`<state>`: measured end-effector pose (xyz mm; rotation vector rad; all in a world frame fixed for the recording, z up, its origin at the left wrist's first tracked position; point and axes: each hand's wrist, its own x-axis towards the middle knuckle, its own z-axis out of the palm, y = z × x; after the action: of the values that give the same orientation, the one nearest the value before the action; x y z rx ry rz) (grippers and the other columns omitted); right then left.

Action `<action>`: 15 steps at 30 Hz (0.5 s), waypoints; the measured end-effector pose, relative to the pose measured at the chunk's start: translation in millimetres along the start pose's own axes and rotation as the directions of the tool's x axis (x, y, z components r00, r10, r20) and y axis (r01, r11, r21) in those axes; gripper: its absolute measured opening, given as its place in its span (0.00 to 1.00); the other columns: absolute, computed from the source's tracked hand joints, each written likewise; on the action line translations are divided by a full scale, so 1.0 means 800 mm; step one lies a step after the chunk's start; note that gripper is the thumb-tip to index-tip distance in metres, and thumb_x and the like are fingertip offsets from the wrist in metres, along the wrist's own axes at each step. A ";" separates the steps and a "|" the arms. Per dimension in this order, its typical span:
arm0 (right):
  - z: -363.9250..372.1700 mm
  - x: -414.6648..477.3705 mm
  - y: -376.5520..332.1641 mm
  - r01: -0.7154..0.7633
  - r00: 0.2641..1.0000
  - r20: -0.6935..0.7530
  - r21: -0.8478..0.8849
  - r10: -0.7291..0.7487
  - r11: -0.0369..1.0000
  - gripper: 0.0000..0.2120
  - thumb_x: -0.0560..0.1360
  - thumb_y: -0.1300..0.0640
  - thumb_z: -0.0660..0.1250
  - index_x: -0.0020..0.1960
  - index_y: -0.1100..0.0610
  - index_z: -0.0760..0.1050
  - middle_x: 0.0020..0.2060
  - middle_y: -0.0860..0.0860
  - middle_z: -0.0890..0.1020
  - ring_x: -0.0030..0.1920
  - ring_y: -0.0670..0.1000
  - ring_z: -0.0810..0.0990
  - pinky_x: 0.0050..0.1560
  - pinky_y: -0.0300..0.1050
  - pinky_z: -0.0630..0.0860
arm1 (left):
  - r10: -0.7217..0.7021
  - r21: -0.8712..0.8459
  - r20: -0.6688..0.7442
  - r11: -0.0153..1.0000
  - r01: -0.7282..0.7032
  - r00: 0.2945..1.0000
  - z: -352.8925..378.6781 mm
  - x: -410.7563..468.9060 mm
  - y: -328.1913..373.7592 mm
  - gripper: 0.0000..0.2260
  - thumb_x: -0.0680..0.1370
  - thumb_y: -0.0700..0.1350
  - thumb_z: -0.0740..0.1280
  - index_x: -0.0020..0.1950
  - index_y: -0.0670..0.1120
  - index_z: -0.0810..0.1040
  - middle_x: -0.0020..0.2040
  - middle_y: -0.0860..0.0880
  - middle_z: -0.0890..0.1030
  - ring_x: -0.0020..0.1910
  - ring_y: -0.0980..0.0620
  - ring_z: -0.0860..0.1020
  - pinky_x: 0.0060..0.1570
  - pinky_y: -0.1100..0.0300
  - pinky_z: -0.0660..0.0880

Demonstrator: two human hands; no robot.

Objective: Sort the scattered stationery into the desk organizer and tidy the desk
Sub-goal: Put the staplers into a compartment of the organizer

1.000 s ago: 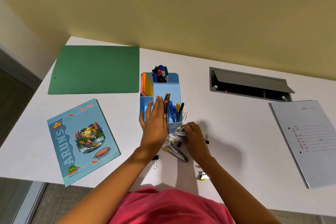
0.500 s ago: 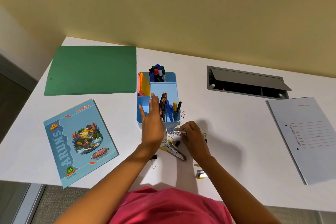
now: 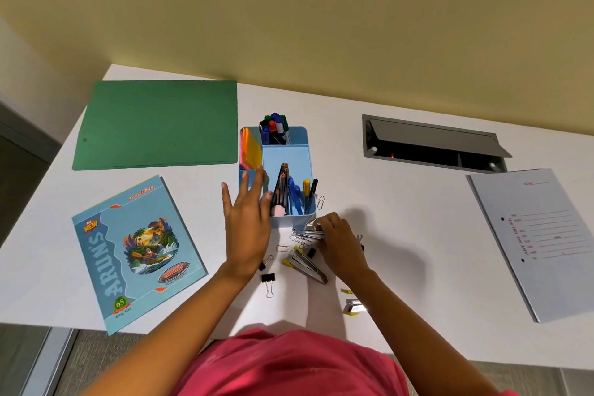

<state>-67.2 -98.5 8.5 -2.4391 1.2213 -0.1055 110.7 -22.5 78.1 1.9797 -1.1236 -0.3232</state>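
Organizer [image 3: 294,221] stands at frame centre on the white desk [image 3: 401,235]. Markers [image 3: 274,127] stand in its back compartment and sticky notes [image 3: 252,151] in the left one. Pencils [image 3: 282,185], pens [image 3: 296,198] and a pink eraser [image 3: 278,211] are in the front right one.

Left hand [image 3: 247,219] is flat with fingers straight and spread. It lies over the organizer's front left corner, thumb beside the pencils, and grips nothing.

Right hand [image 3: 337,241] is just below the organizer's front right corner. Its fingers are curled round a silver metal item [image 3: 308,230]; can't tell what that is.

Loose paper clips [image 3: 297,239] lie just under that item. One more clip [image 3: 320,202] hangs at the organizer's right rim.

Stapler [image 3: 308,265] lies below the paper clips, between the two wrists, tilted. Two binder clips [image 3: 268,278] sit by the left wrist. A small silver and yellow piece [image 3: 353,307] lies by the right forearm at lower centre; too small to tell.

Green folder [image 3: 157,124] is at upper left and a notebook [image 3: 135,251] at lower left. A grey file [image 3: 540,241] lies at the right edge, with a cable hatch [image 3: 430,145] open at upper right. A pink shirt [image 3: 289,366] fills the bottom centre.
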 end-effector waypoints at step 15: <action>-0.050 -0.042 -0.050 0.154 0.945 -0.314 0.181 -0.091 0.971 0.13 0.69 0.63 0.72 0.52 0.55 0.77 0.49 0.49 0.75 0.50 0.48 0.74 0.45 0.37 0.75 | -0.059 -0.171 -0.051 0.984 0.049 0.997 -0.045 -0.056 -0.027 0.09 0.79 0.36 0.64 0.54 0.48 0.79 0.51 0.56 0.79 0.50 0.61 0.76 0.47 0.68 0.72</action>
<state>-67.2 -63.9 64.5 -2.3741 1.1124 -0.6337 118.6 38.9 77.0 1.8594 -0.9759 -0.3777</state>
